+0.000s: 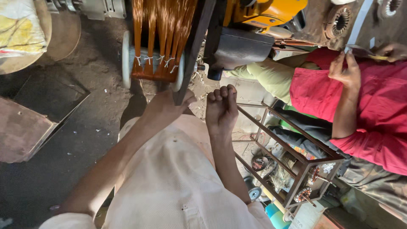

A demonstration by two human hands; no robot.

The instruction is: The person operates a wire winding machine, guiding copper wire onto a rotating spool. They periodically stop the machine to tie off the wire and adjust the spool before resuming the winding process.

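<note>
The left hand (163,108) is wrapped around the lower end of a dark flat bar (191,55) that slants up to the far edge of the view. The right hand (221,106) is clenched into a fist just right of it, and I cannot tell whether it grips anything.

Just beyond the left hand sits a white-flanged winding former (127,59), carrying coppery orange wire coils (159,38) bound with small white ties.

At the far left lies a pale cloth bundle with yellow marks (19,25) on a round surface. A rusty brown box (25,127) sits on the floor to the left.

A yellow machine housing (263,10) stands far right of the bar. A rust-coloured metal rack (296,157) with small wound parts stands near right.

Beside it sits another person in a red garment (381,106), their hand (345,70) raised.
</note>
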